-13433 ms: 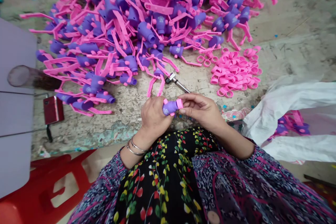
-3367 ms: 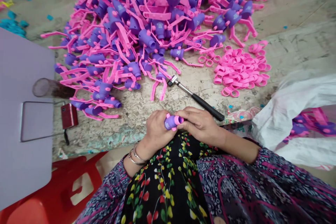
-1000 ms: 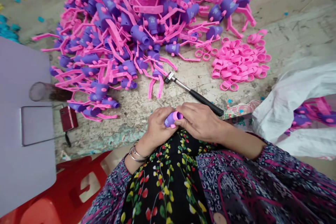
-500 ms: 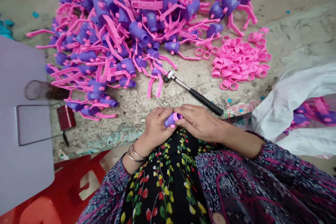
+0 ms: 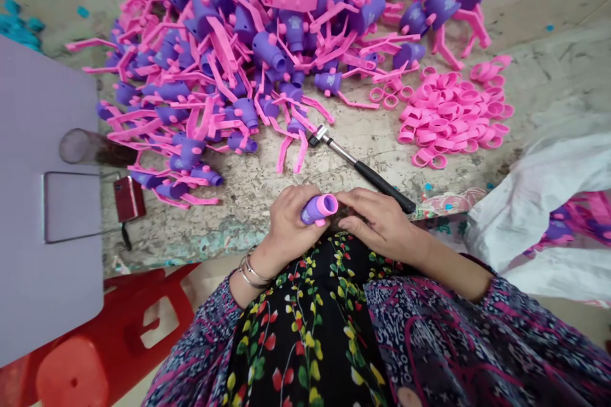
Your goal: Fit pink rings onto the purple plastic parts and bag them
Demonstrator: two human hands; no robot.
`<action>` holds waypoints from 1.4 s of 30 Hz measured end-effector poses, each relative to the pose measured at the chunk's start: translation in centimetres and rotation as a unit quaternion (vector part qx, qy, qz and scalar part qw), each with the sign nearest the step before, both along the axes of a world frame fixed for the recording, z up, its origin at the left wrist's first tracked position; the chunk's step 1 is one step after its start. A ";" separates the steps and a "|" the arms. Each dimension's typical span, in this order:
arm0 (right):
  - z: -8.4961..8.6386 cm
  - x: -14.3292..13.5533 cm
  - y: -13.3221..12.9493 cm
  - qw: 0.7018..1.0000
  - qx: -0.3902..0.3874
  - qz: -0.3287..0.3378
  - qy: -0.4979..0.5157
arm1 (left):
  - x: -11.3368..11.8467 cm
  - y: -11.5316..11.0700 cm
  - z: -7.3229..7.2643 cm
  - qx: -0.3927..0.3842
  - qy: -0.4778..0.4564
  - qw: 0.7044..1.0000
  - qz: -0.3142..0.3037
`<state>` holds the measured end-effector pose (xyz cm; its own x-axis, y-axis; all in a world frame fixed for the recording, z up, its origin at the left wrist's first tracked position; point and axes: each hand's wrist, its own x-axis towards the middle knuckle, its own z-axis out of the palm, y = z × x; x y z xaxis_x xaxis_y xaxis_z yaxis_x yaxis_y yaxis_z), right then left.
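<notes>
My left hand (image 5: 293,222) is wrapped round a purple plastic part (image 5: 312,210), which has a pink ring (image 5: 327,204) round its open end. The ring end points up and to the right. My right hand (image 5: 379,219) is just right of the ring, its thumb and fingers apart with nothing between them. Beyond my hands lies a hammer (image 5: 363,168) with a black handle. A large heap of purple parts with pink arms (image 5: 267,51) covers the back of the table. To its right is a pile of loose pink rings (image 5: 449,111).
A glass (image 5: 79,147) lies on its side near a dark red box (image 5: 128,198) at the left, beside a pale panel (image 5: 48,108). A red stool (image 5: 76,369) is below. At the right is a white sack (image 5: 506,222) holding more parts.
My right hand has come off the purple part and moved slightly right, its fingers opening. The ring end now shows more fully in my left hand. The whole view has shifted a little.
</notes>
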<state>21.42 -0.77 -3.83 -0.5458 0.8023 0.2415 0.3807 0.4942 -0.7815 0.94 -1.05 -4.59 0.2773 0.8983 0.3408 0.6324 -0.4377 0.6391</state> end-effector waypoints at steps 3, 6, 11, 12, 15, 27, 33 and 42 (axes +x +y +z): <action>-0.3 -0.2 0.0 1.000 -0.001 0.010 0.003 | 0.0 0.0 0.1 0.010 0.005 1.000 -0.004; -0.2 -0.5 0.1 1.000 0.003 0.017 0.004 | -0.1 0.1 0.2 0.018 -0.001 1.000 -0.006; -0.1 -0.6 0.1 1.000 0.010 0.026 0.005 | -0.2 -0.1 -0.1 0.013 0.012 1.000 0.015; -0.1 -0.6 0.1 1.000 0.008 0.024 0.005 | -0.3 -0.1 -0.1 0.010 0.020 1.000 0.021; -0.1 -0.6 0.1 1.000 0.003 0.019 -0.002 | -0.4 -0.2 -0.3 0.007 0.038 0.999 0.031; 0.1 -0.8 -0.1 0.998 -0.041 -0.032 0.024 | -0.4 0.0 0.9 0.086 0.100 0.990 0.043; 0.9 -1.6 -0.1 0.990 -0.074 -0.088 0.084 | -0.4 -0.1 0.5 0.088 0.146 0.984 0.044; 1.2 -2.3 0.3 0.993 0.000 -0.112 0.032 | 0.0 -0.1 0.6 0.092 0.206 0.973 0.050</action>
<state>19.15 -0.45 -2.67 -0.3366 0.9020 0.2704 0.4313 0.4030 -0.8072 0.95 -1.13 -3.98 0.3391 0.8622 0.3764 0.8631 -0.4443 0.2401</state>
